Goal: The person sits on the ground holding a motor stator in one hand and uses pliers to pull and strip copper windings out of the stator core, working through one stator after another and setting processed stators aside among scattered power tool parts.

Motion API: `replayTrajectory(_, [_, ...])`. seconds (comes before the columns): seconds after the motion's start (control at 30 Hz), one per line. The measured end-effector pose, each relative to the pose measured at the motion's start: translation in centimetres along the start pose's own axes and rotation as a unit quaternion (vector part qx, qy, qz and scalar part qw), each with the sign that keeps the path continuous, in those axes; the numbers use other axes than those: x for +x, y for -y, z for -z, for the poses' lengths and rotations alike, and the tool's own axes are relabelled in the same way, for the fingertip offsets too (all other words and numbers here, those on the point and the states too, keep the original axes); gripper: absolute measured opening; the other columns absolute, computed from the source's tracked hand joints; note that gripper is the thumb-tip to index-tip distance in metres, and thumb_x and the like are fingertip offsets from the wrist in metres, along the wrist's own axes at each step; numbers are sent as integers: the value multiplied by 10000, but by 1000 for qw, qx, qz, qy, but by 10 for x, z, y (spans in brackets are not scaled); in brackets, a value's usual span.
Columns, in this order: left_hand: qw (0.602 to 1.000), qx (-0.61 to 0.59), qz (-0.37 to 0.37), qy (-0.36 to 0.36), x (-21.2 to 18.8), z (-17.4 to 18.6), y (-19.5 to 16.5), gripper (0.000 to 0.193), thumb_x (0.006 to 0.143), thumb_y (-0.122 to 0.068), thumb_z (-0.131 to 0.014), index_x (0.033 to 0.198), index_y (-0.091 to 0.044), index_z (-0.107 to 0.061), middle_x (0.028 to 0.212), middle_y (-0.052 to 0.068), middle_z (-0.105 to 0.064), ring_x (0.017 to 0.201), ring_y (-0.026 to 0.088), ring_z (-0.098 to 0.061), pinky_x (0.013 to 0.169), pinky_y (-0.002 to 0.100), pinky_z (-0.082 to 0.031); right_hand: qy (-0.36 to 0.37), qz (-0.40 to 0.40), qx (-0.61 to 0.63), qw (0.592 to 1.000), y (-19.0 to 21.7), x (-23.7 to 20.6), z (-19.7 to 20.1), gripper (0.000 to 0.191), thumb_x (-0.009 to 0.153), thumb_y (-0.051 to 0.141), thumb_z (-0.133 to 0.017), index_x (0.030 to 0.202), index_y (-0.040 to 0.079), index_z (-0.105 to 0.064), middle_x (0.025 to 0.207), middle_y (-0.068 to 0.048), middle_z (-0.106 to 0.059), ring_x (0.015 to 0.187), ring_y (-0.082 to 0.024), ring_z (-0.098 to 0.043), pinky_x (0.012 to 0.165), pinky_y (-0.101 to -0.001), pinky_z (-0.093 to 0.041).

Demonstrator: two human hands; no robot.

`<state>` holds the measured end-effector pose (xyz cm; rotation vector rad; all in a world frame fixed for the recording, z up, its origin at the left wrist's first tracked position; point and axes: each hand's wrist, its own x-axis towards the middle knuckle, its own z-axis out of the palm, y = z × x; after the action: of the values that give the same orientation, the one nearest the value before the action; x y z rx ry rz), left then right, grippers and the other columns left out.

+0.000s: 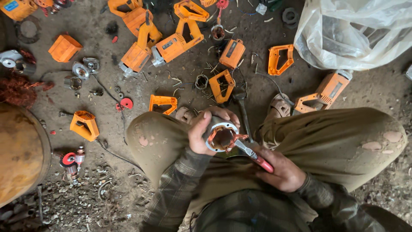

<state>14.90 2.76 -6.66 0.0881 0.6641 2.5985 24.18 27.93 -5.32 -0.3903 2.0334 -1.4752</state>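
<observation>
left hand (201, 131): clasping stator (222, 137), frame centre, between the knees. right hand (281, 172): at 4 o'clock of stator, clenched on red-handled pliers (251, 154), jaws at its copper winding. orange casings (171, 45) at 12 o'clock.

Plastic bag (356, 32) cut by top edge (contents unclear); pliers' (251, 154) handles hidden in palm

Your dirt floor (266, 92) is packed: orange tool housings (176, 43) and handle shells (84, 125) lie scattered beyond your fingers. A clear plastic bag (352, 34) sits farther off, copper wire scrap (17, 88) the other way.
</observation>
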Motion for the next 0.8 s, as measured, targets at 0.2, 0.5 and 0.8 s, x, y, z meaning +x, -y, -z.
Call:
replayTrajectory(0.2, [992, -121, 43, 9, -4, 7, 5, 466, 1110, -448, -446, 1184, -12, -594, 1176, 254, -612, 1007, 350, -669, 623, 426, -586, 25, -11, 37, 999, -12, -3, -7, 701, 734, -35, -684, 1406, 55, -502, 1063, -118, -652, 977, -254, -655, 880, -350, -517])
replayTrajectory(0.5, [994, -93, 54, -4, 6, 2, 0, 489, 1100, -463, -476, 1190, 2, -601, 1162, 253, -630, 1037, 363, -674, 778, 452, -588, 6, 1, 54, 999, -14, 2, -17, 710, 725, -35, -674, 1404, 28, -478, 1182, -117, -611, 1115, -250, -589, 978, -371, -450])
replayTrajectory(0.8, [989, 130, -65, 41, 8, -11, -28, 330, 987, -261, -676, 1141, 31, -659, 1132, 186, -675, 1063, 291, -688, 978, 437, -566, -81, 24, -133, 988, 14, 8, 0, 712, 690, -10, -653, 1374, 25, -457, 1170, -198, -612, 1066, -393, -633, 888, -414, -509])
